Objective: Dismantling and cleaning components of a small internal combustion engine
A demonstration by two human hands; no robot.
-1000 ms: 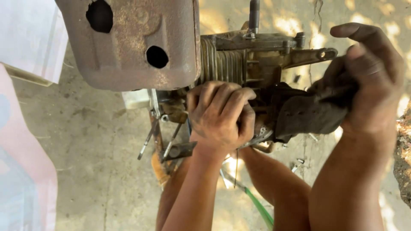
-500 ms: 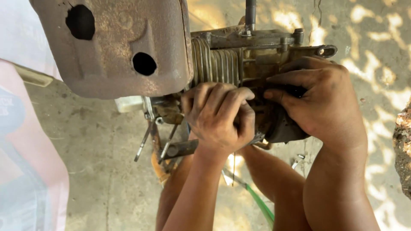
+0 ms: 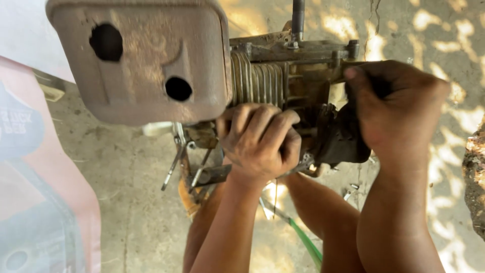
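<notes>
Below the rusty metal housing (image 3: 136, 60) with its two round holes, your left hand (image 3: 260, 139) is curled shut around the lower body of the small engine (image 3: 298, 76), just under the row of cooling fins (image 3: 257, 81). Your right hand (image 3: 391, 114) is closed over the dark, greasy part (image 3: 341, 139) at the engine's side, fingers wrapped across its top and the thumb reaching toward the bolted plate above. Both grips look firm, though the palms hide where each fingertip actually bears.

Keep your left hand as the anchor: press it in against the casting so the engine cannot rock on whatever supports it. Let your right hand do the fine work on the dark part, and move it squarely, not at a slant, since it sits tight against the block. Mind the fin edges by your left knuckles. Loose bits of metal (image 3: 351, 191) lie on the concrete floor (image 3: 126, 202) between your legs, beside a green rod (image 3: 303, 241), so watch where small pieces fall.
</notes>
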